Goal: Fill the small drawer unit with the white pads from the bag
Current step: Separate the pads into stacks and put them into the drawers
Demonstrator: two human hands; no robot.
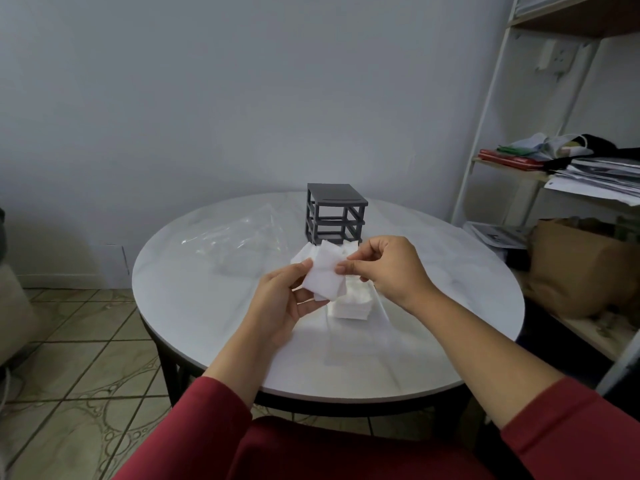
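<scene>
A: Quick, hands?
B: Both are raised over the bench, close together. The left hand holds a small bunch of white pads, thumb on the front and fingers curled behind. The right hand pinches the bunch's right edge, its fingers pressed together against the thumb.
A: Other pads?
B: A neat stack lies on the bench right under the hands. Loose pads are spread just behind it, at the foot of the drawer unit and partly hidden by the hands.
A: Unit?
B: Dark grey, three tiers, upright near the bench's far middle. Can't tell what's inside the tiers.
A: Bag?
B: A clear plastic bag, flat and crumpled, left of the unit. Near it but apart.
A: Rest?
B: Red sleeves, a round marble-look bench top and a tiled floor. A white shelf rack stands at right with papers and cloth on it, and a brown paper bag on its lower shelf.
</scene>
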